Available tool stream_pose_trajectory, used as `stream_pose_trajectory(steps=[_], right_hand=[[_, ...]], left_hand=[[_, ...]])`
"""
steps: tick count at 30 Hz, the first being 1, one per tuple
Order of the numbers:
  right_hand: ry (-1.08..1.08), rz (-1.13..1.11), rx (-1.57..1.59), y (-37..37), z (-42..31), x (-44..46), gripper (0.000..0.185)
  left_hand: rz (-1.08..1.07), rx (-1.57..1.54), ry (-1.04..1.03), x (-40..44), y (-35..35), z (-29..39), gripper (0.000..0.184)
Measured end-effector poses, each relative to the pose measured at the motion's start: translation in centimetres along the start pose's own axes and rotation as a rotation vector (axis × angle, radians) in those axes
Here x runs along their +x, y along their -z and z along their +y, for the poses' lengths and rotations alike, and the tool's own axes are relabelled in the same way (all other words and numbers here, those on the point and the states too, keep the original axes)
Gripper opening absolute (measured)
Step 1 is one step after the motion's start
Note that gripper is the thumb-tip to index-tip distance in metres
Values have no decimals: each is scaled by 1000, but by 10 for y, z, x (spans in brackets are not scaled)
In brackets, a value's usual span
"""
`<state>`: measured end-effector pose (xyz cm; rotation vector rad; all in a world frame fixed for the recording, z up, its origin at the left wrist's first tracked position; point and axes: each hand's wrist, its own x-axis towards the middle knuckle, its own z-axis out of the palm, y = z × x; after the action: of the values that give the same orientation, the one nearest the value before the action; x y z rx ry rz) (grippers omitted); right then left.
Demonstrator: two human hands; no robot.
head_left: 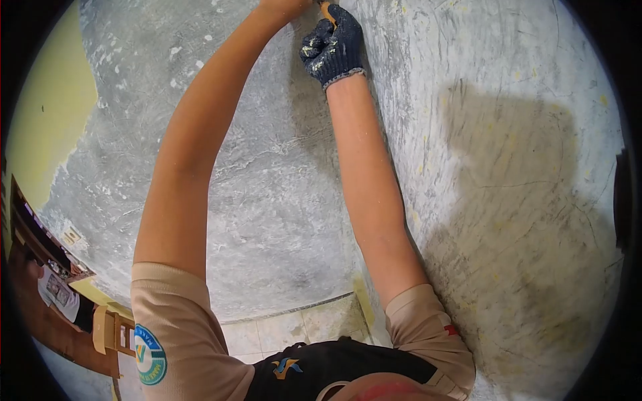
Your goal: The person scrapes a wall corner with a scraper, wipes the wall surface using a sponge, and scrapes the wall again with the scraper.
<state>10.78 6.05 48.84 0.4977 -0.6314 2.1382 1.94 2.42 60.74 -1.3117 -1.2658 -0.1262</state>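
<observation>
Both arms reach up to the top of the view, along the corner of two grey, scraped walls. My right hand wears a dark knitted glove with pale flecks and is closed around an orange-brown handle. What the handle belongs to is cut off by the top edge. My left hand is bare and lies at the top edge beside the handle; its fingers are mostly out of the frame, so what they hold or touch is hidden. The grey wall fills the space between the arms.
The right-hand wall carries a large shadow. Yellow-green paint covers the wall at far left. At lower left are a person, a wooden chair and a wall socket. Pale floor tiles show below.
</observation>
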Motion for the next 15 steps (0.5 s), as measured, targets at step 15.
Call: stream_pose_trajectory(steps=[15], right_hand=[[-111, 45, -37, 2, -10, -22, 49]], left_hand=[[118, -44, -36, -7, -12, 7, 13]])
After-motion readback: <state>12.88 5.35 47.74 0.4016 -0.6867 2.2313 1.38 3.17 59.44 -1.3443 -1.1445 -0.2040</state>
